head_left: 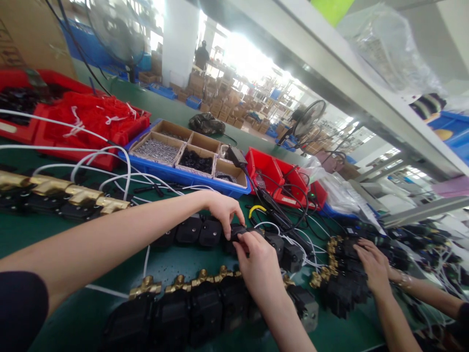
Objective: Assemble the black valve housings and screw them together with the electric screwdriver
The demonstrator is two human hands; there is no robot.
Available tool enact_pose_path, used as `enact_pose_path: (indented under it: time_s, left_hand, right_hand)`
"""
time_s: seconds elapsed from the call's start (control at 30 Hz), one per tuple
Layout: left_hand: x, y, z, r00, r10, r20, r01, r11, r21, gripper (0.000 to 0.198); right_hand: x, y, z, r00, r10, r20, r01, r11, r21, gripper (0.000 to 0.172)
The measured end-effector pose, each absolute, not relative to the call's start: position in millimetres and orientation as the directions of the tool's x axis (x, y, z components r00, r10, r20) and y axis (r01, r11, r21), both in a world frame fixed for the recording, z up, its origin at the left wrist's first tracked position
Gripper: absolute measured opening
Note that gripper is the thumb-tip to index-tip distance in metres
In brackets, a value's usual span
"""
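My left hand (224, 209) reaches in from the left with thumb and fingers bent down onto a small black box-shaped housing (231, 246) in the middle row. Close against it, my right hand (258, 261) is closed in a pinch at the same housing; whatever lies between its fingertips is hidden. Similar black housings (188, 230) sit in line to the left, and more (289, 254) to the right. Nearer to me runs a row of larger black housings (205, 313) with brass valve fittings (179, 283) along its far side. My right forearm passes over part of that row.
Behind my hands stand a blue tray (161, 168) of small parts and red bins (282, 181). White tubes (91, 146) loop at left beside brass fittings (51, 186). A power screwdriver (278, 212) hangs close by. At right, a co-worker's hands (373, 264) touch black housings.
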State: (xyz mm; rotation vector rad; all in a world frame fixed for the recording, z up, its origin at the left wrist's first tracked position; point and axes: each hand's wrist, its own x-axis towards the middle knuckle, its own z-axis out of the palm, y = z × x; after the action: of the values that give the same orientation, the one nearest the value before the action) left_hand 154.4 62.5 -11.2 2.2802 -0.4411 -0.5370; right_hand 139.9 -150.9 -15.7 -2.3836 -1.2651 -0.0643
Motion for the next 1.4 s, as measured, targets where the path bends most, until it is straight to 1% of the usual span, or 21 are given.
enact_pose_path:
  time_s: [0.13, 0.23, 0.3, 0.37, 0.47, 0.63, 0.77, 0.87, 1.0, 1.13, 1.4]
  left_hand:
    - [154, 62, -11, 0.855, -0.463, -0.234, -0.16, -0.664, 0.73, 0.065]
    - [155, 62, -10, 0.852, -0.468, -0.233, -0.164, -0.661, 0.732, 0.063]
    - [155, 61, -10, 0.853, -0.466, -0.236, -0.161, -0.664, 0.73, 0.063]
    - [155, 61, -10, 0.852, -0.464, -0.243, -0.156, -0.668, 0.728, 0.064]
    - [155, 60, -9, 0.849, -0.464, -0.252, -0.154, -0.673, 0.723, 0.065]
    - [153, 60, -7, 0.854, -0.451, -0.259, -0.148, -0.689, 0.709, 0.068]
    - [153, 59, -7, 0.859, -0.438, -0.265, -0.14, -0.698, 0.702, 0.072]
    - [153, 59, -7, 0.863, -0.429, -0.268, -0.135, -0.706, 0.695, 0.072]
    - [153, 59, -6, 0.861, -0.43, -0.27, -0.134, -0.705, 0.697, 0.069]
    - [153, 59, -6, 0.858, -0.436, -0.27, -0.134, -0.698, 0.703, 0.068]
    - [155, 59, -7, 0.862, -0.443, -0.246, -0.145, -0.682, 0.717, 0.061]
  right_hand:
    - [138, -150, -22, 0.653, 0.713, 0.253, 0.74, -0.533, -0.409, 0.011]
    - [134, -150, -28, 0.711, 0.654, 0.257, 0.687, -0.569, -0.453, 0.014]
    - [132, -150, -31, 0.732, 0.629, 0.261, 0.666, -0.584, -0.463, 0.017]
    - [132, -150, -31, 0.732, 0.627, 0.267, 0.669, -0.584, -0.46, 0.014]
    - [133, -151, -28, 0.689, 0.668, 0.281, 0.714, -0.558, -0.423, 0.008]
    - [139, -154, -19, 0.576, 0.769, 0.278, 0.81, -0.491, -0.319, 0.015]
    - [147, -154, -10, 0.462, 0.854, 0.241, 0.881, -0.411, -0.232, 0.018]
    - [153, -155, -5, 0.382, 0.9, 0.209, 0.919, -0.346, -0.19, 0.018]
    - [159, -155, -2, 0.329, 0.926, 0.187, 0.937, -0.295, -0.186, 0.016]
    - [161, -154, -2, 0.324, 0.927, 0.19, 0.937, -0.286, -0.201, 0.017]
    - [161, -151, 2, 0.308, 0.934, 0.18, 0.943, -0.274, -0.19, 0.018]
